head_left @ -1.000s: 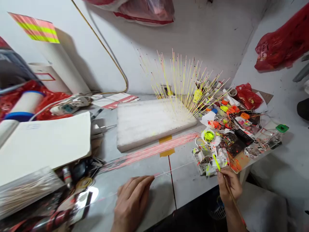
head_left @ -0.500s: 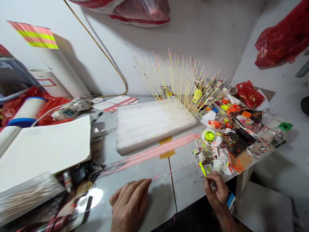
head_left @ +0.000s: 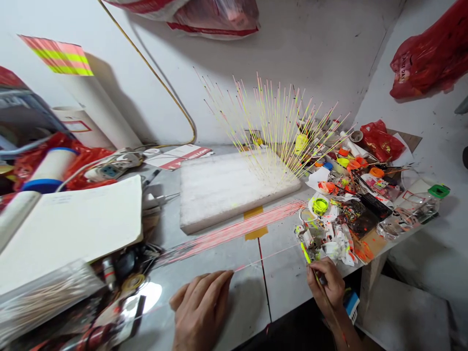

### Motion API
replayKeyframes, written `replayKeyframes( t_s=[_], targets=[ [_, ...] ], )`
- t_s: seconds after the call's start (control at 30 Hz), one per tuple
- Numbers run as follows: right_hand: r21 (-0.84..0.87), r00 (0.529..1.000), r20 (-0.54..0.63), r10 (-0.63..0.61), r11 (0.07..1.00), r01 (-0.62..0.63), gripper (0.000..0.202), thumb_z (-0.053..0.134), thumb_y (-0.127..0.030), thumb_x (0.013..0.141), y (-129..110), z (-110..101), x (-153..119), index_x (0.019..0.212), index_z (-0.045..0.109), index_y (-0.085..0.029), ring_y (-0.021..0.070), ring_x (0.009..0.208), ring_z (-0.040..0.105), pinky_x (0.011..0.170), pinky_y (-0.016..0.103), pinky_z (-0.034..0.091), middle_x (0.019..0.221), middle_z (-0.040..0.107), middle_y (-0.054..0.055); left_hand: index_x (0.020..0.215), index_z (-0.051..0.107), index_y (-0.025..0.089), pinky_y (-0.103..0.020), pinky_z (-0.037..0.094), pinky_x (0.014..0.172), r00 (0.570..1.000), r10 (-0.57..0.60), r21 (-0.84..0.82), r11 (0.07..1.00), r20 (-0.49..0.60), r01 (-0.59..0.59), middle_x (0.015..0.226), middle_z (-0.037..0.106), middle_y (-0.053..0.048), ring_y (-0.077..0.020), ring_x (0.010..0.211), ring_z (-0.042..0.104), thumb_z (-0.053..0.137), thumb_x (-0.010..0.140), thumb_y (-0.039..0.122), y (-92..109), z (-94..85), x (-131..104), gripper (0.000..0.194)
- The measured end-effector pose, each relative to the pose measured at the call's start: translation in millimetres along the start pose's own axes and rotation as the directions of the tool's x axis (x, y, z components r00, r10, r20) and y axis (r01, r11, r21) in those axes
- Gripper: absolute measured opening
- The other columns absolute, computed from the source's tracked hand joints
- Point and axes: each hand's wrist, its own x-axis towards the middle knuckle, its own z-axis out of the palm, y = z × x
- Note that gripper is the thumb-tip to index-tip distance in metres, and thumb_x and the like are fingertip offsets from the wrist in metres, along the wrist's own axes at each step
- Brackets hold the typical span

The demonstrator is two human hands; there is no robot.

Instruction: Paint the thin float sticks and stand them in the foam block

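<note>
My left hand (head_left: 203,307) is closed around the near end of a thin pink and white stick (head_left: 270,256), which runs right across the tabletop. In my right hand (head_left: 327,282) is a thin brush (head_left: 305,252), its tip coated in bright yellow-green paint, close to the stick's far end. Behind my hands lies a row of pink-striped sticks (head_left: 234,231) over a strip of tan tape (head_left: 256,223). Beyond it, a white foam block (head_left: 223,187) holds many upright, fanned-out sticks (head_left: 272,117) banded yellow and pink.
An open notebook (head_left: 73,219) and a bag of cotton swabs (head_left: 47,302) lie at the left. Paint-smeared clutter fills the right side, with an open yellow paint pot (head_left: 320,205) and a green-capped bottle (head_left: 413,217). Red bags (head_left: 426,66) hang on the wall.
The whole view has shifted slightly, so things appear a little further right. The brush tip has moved slightly relative to the stick's end; both hands keep their grip.
</note>
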Motion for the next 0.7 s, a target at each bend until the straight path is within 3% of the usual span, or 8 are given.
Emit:
replayKeyframes(
  t_s=[0.7],
  targets=[
    [-0.005, 0.988, -0.018, 0.151, 0.989, -0.151, 0.008, 0.061, -0.015, 0.094, 6.4, -3.2, -15.3, 0.095, 0.067, -0.022, 0.0142, 0.070, 0.064, 0.062, 0.024, 0.053, 0.079, 0.067, 0.001, 0.103, 0.065, 0.017, -0.028, 0.045, 0.076, 1.000, 0.014, -0.008, 1.000, 0.021, -0.014, 0.086, 0.070, -0.004, -0.0150, 0.079, 0.065, 0.058, 0.095, 0.010, 2.0, -3.6, 3.7, 0.013]
  ],
)
